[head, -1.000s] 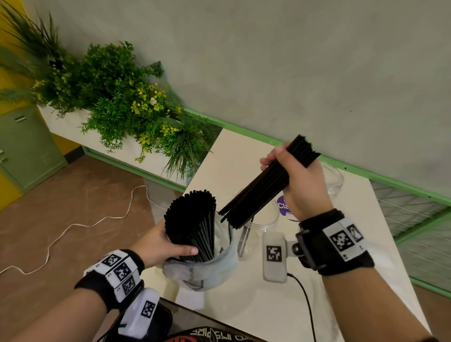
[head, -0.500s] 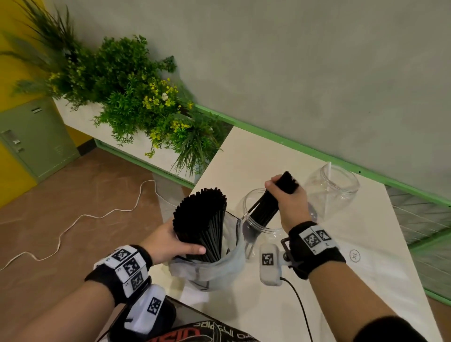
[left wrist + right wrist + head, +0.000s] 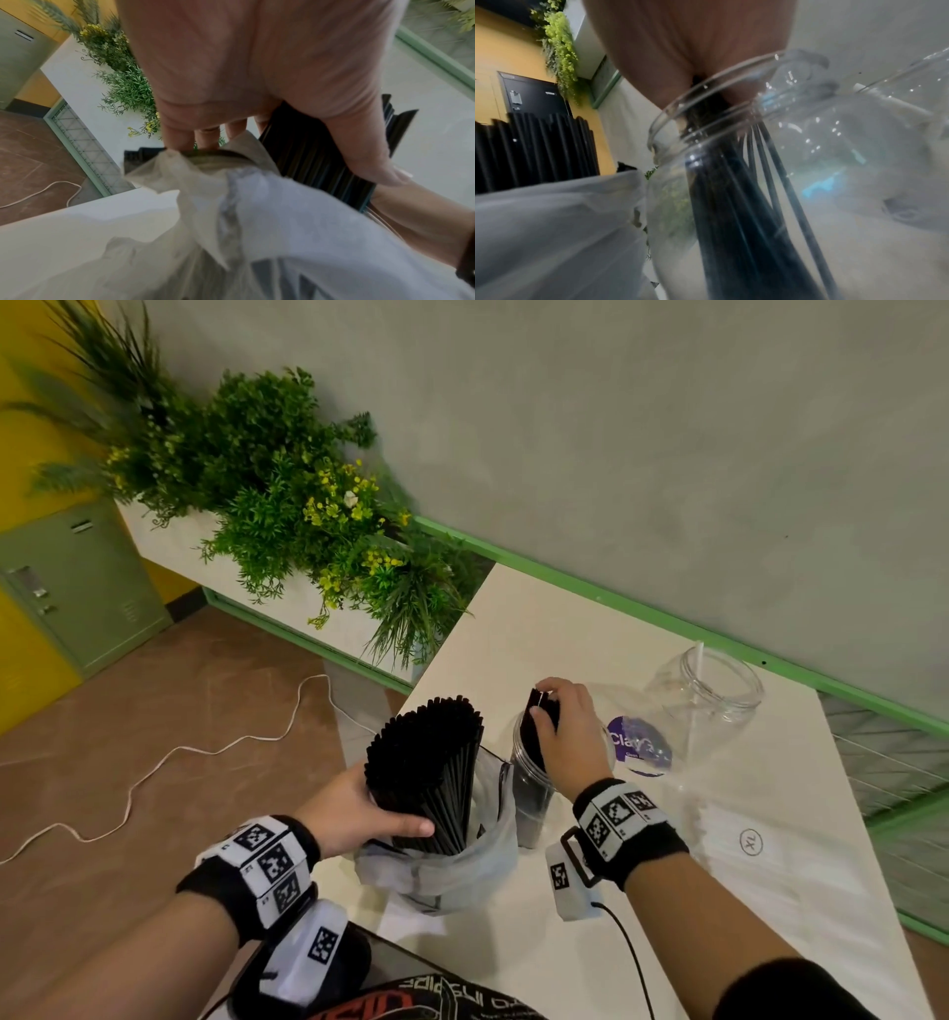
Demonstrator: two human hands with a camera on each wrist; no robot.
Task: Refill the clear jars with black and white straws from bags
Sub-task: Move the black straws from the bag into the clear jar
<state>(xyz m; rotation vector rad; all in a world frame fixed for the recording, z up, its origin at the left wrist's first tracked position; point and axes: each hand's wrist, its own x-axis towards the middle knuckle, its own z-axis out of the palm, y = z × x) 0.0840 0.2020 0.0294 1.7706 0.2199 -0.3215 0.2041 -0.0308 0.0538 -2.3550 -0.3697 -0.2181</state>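
Note:
My left hand [image 3: 359,811] grips a thick bundle of black straws [image 3: 429,773] that stands upright in a clear plastic bag [image 3: 452,870] at the table's near left. In the left wrist view the left hand [image 3: 270,125] wraps its thumb across the black straws [image 3: 316,158] above the crumpled bag [image 3: 231,233]. My right hand [image 3: 562,734] holds a smaller bunch of black straws [image 3: 536,711] lowered into a clear jar [image 3: 531,806]. Through the jar [image 3: 731,203] wall, the black straws [image 3: 721,213] reach down inside. A second clear jar [image 3: 714,706] stands farther right with one white straw [image 3: 697,677].
The white table [image 3: 539,639] meets a grey wall with green trim. A planter of green plants [image 3: 287,505] stands left of the table. A white cable [image 3: 169,757] lies on the brown floor. A purple round label [image 3: 639,744] shows by the jars.
My right hand carried its bunch of black straws down from above the table into the clear jar. The left hand kept hold of the big bundle in the bag.

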